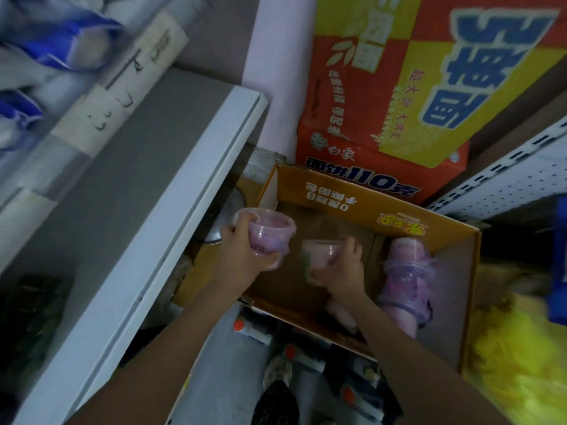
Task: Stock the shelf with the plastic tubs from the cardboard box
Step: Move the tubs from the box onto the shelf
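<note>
Head view: looks down past a shelf edge into an open box on the floor; much of the frame is blurred.
Left hand [242,256]: fingers and thumb curl round a small round translucent purple plastic tub [271,236], holding it upright above the box's left corner, just beside the shelf edge.
Right hand [343,268]: lower, inside the box, fingers wrapped over a second small pale pink plastic tub [319,251] tipped onto its side.
Orange-printed brown cardboard box [368,207]: open at the top, flaps up, standing between the shelf and a white perforated metal panel [506,182].
Nested stack of purple plastic tubs [408,271]: lies on its side on the box floor, just right of the right hand, apart from it.
Pale tub under the forearm [340,312]: lies on the box floor, partly hidden by the right wrist.
Grey shelf board with white front edge [184,194]: runs diagonally across the left side, its near part bare.
Blue-and-white packets [61,41]: on the level above, top left, blurred.
Red-and-yellow printed carton [399,87]: stands behind the box, touching its far wall.
Bottles with orange caps [245,329]: lie on the floor below the box's near edge.
Yellow mass [515,348]: at the right of the box; too blurred to tell what it is.
</note>
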